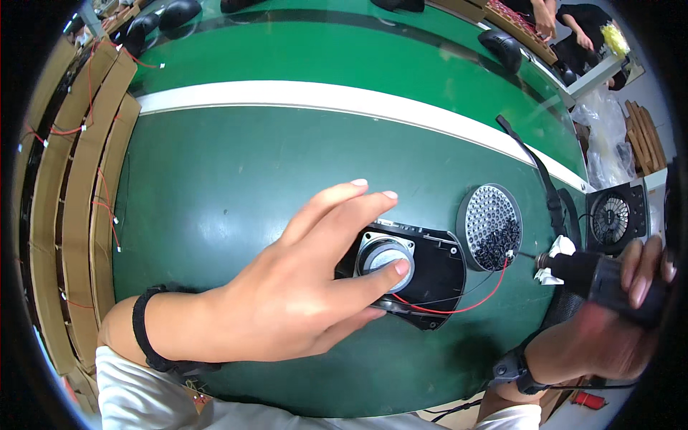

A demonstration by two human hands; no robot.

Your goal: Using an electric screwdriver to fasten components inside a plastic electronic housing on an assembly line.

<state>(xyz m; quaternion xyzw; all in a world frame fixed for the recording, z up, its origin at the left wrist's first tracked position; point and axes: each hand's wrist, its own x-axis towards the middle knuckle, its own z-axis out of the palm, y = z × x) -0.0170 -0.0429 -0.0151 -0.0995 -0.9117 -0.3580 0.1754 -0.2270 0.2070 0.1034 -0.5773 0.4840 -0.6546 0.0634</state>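
Observation:
My left hand [308,279] is over a black plastic speaker housing [437,269] on the green bench. One finger presses on the round magnet of the speaker driver [381,247], the thumb is at the near edge, and two other fingers stretch past the far side. A red wire [469,307] and a dark one run from the housing to the rim of a round tray [466,222] with a perforated face. Many small black screws [498,247] lie in that tray. At the right edge my right hand [638,287], partly blurred, grips a black electric screwdriver [584,276], its bit pointing left toward the tray.
Cardboard dividers [79,215] with red-wired parts stand along the left. Beyond a white rail [287,93] runs a green belt carrying black housings [502,49]. A black strap [537,161], white tissue [557,261] and small fan [613,218] are at right. Co-workers' hands [545,21] show far right.

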